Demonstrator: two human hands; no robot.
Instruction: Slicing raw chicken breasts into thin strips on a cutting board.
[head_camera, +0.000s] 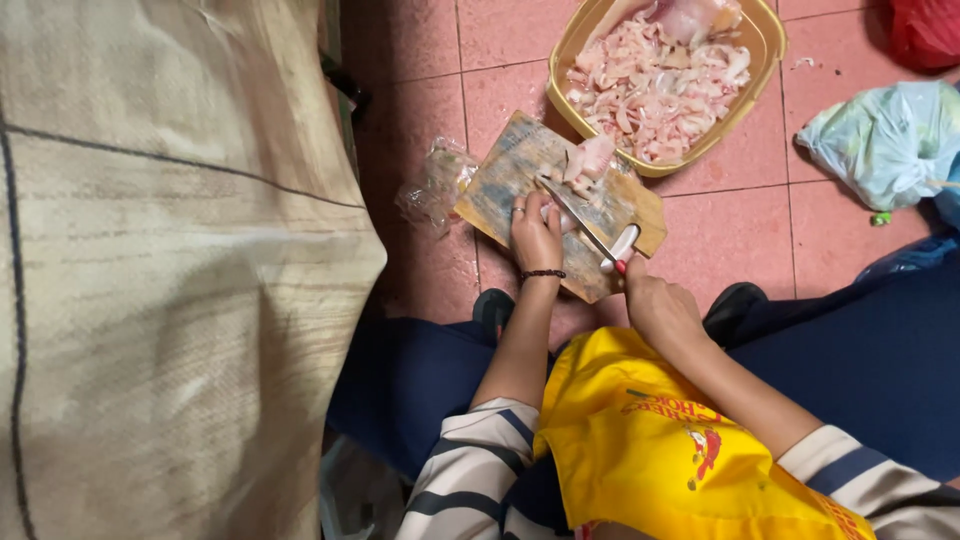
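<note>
Now, step: slicing pale raw meat (588, 160) on worn wooden chopping board (520, 170).
Left hand (535, 238): pressing meat at board's near edge.
Right hand (660, 308): gripping steel knife (580, 218).
Next: steady, careful strokes clear of the fingers.

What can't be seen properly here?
- Head view: the bit of meat under the left hand is hidden by its fingers.
- The tub is cut off by the top edge.
- The right hand covers part of the knife handle.
- The sack hides the floor behind.
</note>
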